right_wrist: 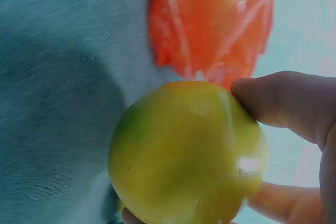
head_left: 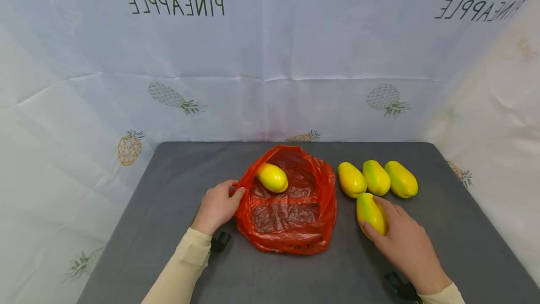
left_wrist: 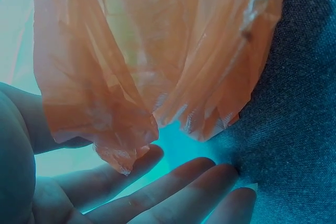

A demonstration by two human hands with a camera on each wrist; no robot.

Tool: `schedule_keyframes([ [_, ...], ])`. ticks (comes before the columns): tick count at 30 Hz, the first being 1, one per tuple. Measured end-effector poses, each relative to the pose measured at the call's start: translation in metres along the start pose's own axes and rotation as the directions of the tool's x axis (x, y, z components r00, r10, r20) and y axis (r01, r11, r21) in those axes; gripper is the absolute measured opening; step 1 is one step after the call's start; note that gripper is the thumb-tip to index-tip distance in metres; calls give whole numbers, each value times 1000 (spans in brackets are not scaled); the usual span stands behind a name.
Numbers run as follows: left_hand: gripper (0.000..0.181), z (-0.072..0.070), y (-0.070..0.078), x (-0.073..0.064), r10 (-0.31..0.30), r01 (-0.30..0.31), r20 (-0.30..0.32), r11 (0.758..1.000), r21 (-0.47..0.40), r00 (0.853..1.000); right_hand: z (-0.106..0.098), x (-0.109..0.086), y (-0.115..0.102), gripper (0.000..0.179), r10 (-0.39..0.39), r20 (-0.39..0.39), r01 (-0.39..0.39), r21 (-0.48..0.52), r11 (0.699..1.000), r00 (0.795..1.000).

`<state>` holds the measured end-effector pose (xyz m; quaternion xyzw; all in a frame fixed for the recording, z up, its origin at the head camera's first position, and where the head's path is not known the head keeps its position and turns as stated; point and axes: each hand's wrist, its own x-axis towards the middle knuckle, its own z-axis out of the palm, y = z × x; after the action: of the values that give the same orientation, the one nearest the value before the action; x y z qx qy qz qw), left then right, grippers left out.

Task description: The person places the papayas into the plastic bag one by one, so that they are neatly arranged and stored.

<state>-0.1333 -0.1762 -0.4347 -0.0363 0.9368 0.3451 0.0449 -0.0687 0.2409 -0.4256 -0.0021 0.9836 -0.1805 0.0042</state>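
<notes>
A red plastic bag (head_left: 287, 238) lies on the table with its mouth spread open toward me. One yellow-green papaya (head_left: 273, 178) is inside it, at the upper left. My left hand (head_left: 219, 205) holds the bag's left rim between thumb and index finger; in the left wrist view the other fingers (left_wrist: 178, 198) extend below the bag's edge. To the right of the bag, my right hand (head_left: 405, 238) grips another papaya (head_left: 369, 212), thumb on its near side. The right wrist view shows this papaya (right_wrist: 184, 150) end-on, with the bag (right_wrist: 210, 24) beyond.
Three more papayas (head_left: 352, 179) (head_left: 376, 177) (head_left: 401, 179) sit in a row at the right, just behind the held one. The grey table (head_left: 177, 168) backs onto a white curtain (head_left: 316, 50) printed with pineapples. Black wrist straps show below both hands.
</notes>
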Motion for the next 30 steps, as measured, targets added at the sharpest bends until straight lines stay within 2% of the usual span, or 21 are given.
schedule_keyframes([
  [3,44,1,0,0,0,0,-1,1000,-3,1000,-5,-2,-6,85,-16,-2,16,-2,1000,1000],
  [10,44,1,-1,-1,-3,3,-9,1000,12,1000,-21,0,-26,82,-111,-76,112,14,994,991],
  [18,45,2,-1,-1,0,0,-13,1000,12,1000,-34,15,-52,81,-151,-74,153,23,988,986],
  [23,45,3,0,-1,6,-6,-19,1000,14,1000,-33,27,-69,77,-210,-82,214,46,976,974],
  [30,44,4,3,-1,3,-3,-26,1000,8,1000,-20,41,-99,72,-279,-83,286,105,952,957],
])
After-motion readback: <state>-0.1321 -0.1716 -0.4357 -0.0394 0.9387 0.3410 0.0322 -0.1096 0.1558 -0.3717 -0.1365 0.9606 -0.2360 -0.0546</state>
